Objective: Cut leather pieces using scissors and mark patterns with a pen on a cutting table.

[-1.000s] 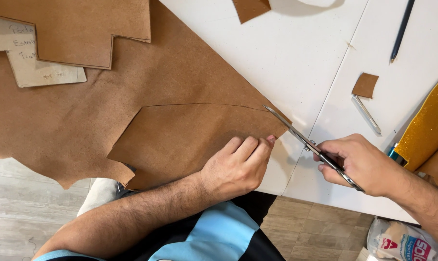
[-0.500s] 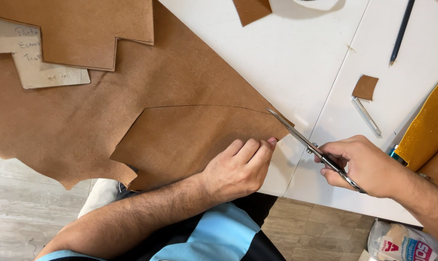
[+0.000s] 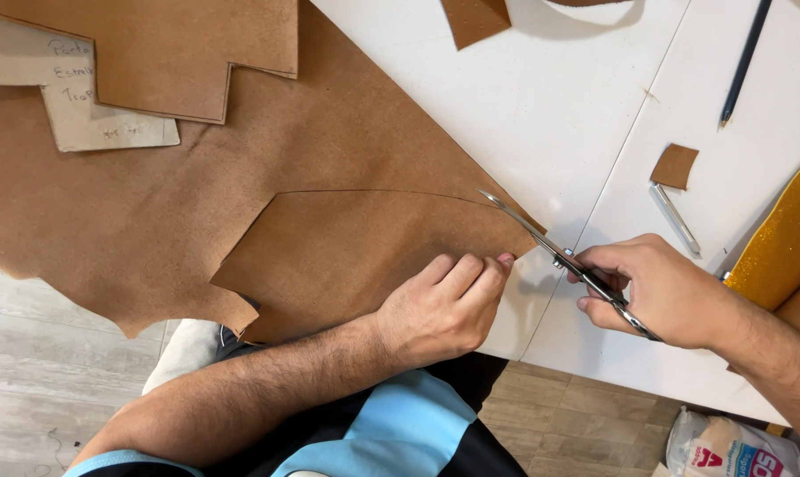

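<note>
A large brown sheet [image 3: 197,203] lies over the left of the white table [image 3: 524,97] and hangs past its near edge. A curved cut runs across it, freeing a pointed flap [image 3: 356,247]. My left hand [image 3: 444,305] presses on that flap, fingers curled at its right tip. My right hand [image 3: 656,291] grips metal scissors [image 3: 550,252], whose blades point up-left into the end of the cut.
A stepped brown cutout [image 3: 162,53] and a pale card pattern [image 3: 91,115] lie at top left. Small brown scraps [image 3: 674,165] [image 3: 475,19], a metal tool [image 3: 675,219], a dark pencil [image 3: 744,62] and a glittery gold sheet [image 3: 784,243] sit right. A bag [image 3: 735,446] rests on the floor.
The scissors have stayed at the sheet's right edge with the blades slightly shifted along the cut. My left hand stays pressing on the flap.
</note>
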